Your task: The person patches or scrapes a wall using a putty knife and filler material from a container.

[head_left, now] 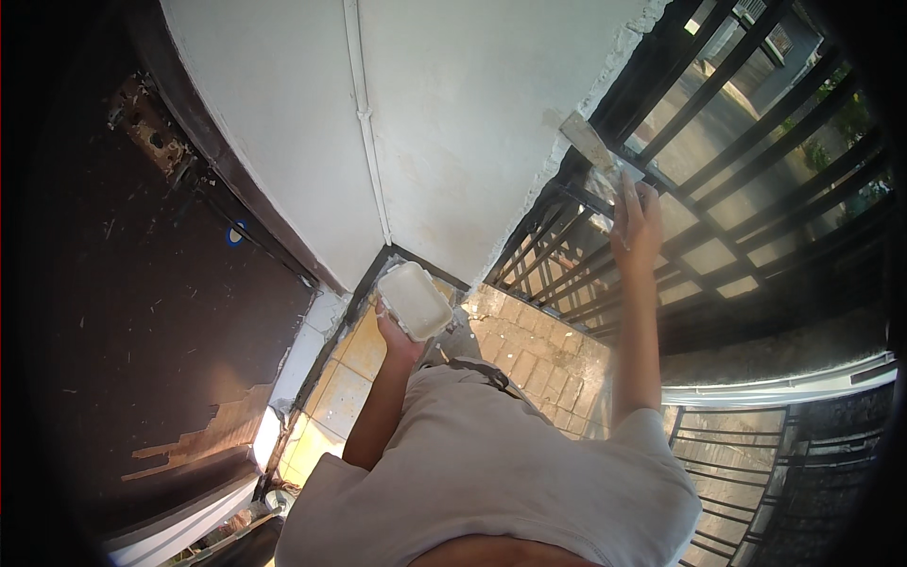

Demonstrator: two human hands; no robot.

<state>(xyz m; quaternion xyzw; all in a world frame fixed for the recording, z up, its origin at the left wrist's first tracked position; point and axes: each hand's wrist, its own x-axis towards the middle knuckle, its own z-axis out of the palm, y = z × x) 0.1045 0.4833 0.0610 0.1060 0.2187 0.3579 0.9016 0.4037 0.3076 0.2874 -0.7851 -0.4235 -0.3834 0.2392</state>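
Observation:
My left hand [401,344] grips a white foam tray [416,300] from below and the side, in front of my waist. Its inside looks pale and smooth; whether it contains paste I cannot tell. Up at the right, my right hand [639,225] is closed on a putty knife [587,140]. The flat blade points up and left, against or very near the rough, chipped edge of the white wall [453,132]. Something pale and shiny [606,181] shows by the knife's lower part, too unclear to name. White smears mark my right fingers.
A black metal gate [699,194] stands right beside the wall edge and my right arm. A thin white pipe [364,113] runs down the wall. On the left is a dark brown door [179,312] with peeling veneer. Yellow tiles [342,383] and brick paving [529,345] lie below.

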